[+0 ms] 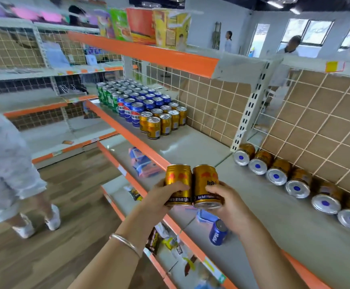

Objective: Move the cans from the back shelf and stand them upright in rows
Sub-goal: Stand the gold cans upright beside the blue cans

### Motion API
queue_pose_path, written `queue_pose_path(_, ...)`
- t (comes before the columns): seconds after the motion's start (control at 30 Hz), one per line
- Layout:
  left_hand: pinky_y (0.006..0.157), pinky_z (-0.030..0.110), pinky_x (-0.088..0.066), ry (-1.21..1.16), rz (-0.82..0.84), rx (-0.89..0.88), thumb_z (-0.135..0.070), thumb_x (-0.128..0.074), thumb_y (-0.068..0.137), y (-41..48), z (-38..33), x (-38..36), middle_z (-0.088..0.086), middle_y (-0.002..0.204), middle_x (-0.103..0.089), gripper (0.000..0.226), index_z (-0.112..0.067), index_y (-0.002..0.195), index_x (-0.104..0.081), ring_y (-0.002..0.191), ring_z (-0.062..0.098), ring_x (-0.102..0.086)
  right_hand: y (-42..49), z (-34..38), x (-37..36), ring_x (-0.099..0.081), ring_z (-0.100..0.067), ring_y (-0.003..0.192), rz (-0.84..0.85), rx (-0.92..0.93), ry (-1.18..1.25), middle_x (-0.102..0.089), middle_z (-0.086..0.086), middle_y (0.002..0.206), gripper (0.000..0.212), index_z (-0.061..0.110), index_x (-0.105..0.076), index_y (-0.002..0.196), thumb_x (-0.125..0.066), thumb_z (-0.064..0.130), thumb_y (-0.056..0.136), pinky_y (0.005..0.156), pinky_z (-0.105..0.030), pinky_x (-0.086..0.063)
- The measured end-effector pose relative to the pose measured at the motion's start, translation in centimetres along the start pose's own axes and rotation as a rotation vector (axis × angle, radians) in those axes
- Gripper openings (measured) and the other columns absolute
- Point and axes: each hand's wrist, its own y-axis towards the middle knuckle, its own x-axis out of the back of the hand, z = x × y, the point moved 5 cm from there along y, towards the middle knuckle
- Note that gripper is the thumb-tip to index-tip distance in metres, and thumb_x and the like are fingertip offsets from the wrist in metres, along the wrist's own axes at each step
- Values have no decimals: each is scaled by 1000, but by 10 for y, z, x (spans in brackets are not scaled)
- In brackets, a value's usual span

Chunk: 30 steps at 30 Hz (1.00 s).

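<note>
Okay, left hand (163,197) had its fingers (175,185) curled round the left gold can (178,174), and right hand (228,205) had its fingers (214,188) wrapped round the right gold can (205,178). Both cans were roughly upright, touching side by side, held over the orange front edge of the shelf (190,147). Right one read "RedBull" and "Red Bull Vitamin"; left one carried Chinese text low down, too small to read. Row of gold cans (297,184) lay on their sides along the back wire grid (211,101), silver ends with blue dots facing out. Further left, standing gold cans (161,122) sat grouped beside blue Pepsi cans (136,107) and green cans (107,97). Lower shelf held a single blue can (218,233) marked "PEPSI".
</note>
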Motion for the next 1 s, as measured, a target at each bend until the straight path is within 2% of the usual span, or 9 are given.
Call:
queue_pose_path(0.1, 56, 25, -55, 3, 2, -1, 7, -64, 78, 6, -9, 17, 12, 79, -65, 20, -7, 93, -60, 65, 20, -65, 9, 6, -17, -59, 13, 52, -42, -6, 20, -57, 3, 76, 22, 2, -50, 102, -44, -16, 91, 48, -2, -41)
queue_pose_path(0.23, 64, 30, -57, -7, -17, 4, 6, -66, 78, 25, -13, 30, 17, 92, -64, 28, -7, 101, -59, 79, 26, -64, 35, 2, -24, -57, -12, 39, -31, 11, -37, -57, -6, 47, 23, 2, -48, 76, -36, -12, 89, 39, -12, -42)
queue_pose_path(0.33, 63, 28, -56, -25, -53, 18, 3, -73, 70, 45, -15, 40, 18, 94, -64, 43, -7, 108, -58, 81, 27, -63, 59, 2, -29, -62, -21, 49, 10, -22, 10, -60, -13, 57, 6, 3, -53, 79, -51, -2, 79, 49, -22, -50)
queue_pose_path(0.47, 78, 38, -53, -8, -93, 38, 1, -75, 67, 80, -28, 51, 18, 92, -64, 36, -8, 98, -60, 84, 29, -61, 103, 3, -26, -63, -32, 62, 7, -99, 14, -60, -23, 73, 29, 4, -60, 91, -65, 5, 62, 60, -39, -53)
queue_pose_path(0.53, 83, 38, -54, 61, -100, 52, -8, -80, 59, 101, -38, 57, 21, 97, -67, 49, -4, 104, -62, 86, 30, -64, 128, 8, -23, -63, -33, 63, 5, -124, 7, -59, -25, 73, 29, 3, -61, 86, -66, 4, 57, 65, -46, -55)
queue_pose_path(0.6, 84, 37, -56, 194, -80, 65, -18, -86, 47, 124, -48, 61, 20, 102, -70, 65, -4, 106, -64, 91, 30, -68, 153, 17, -18, -63, -33, 62, -10, -123, -42, -60, -24, 73, 29, 2, -61, 83, -67, 7, 55, 65, -41, -55)
queue_pose_path(0.77, 59, 21, -55, 256, -135, 63, -14, -82, 69, 171, -63, 70, 13, 87, -73, 29, -5, 92, -67, 74, 20, -70, 202, 31, -10, -63, -28, 64, -26, -158, -115, -62, -19, 76, 35, 4, -61, 89, -68, 14, 56, 62, -29, -49)
queue_pose_path(0.9, 79, 36, -59, 250, -135, 69, -21, -90, 51, 198, -67, 76, 17, 91, -74, 47, -7, 91, -69, 83, 27, -71, 230, 28, -4, -63, -24, 65, -55, -221, -62, -64, -16, 77, 19, 5, -61, 91, -63, 11, 74, 57, -27, -48)
queue_pose_path(1.0, 88, 47, -55, 305, -120, 83, -34, -90, 33, 224, -71, 80, 16, 90, -74, 70, -6, 94, -71, 88, 31, -71, 248, 25, 1, -63, -25, 70, -121, -258, -13, -64, -18, 81, 32, 4, -62, 92, -65, 16, 62, 63, -30, -49)
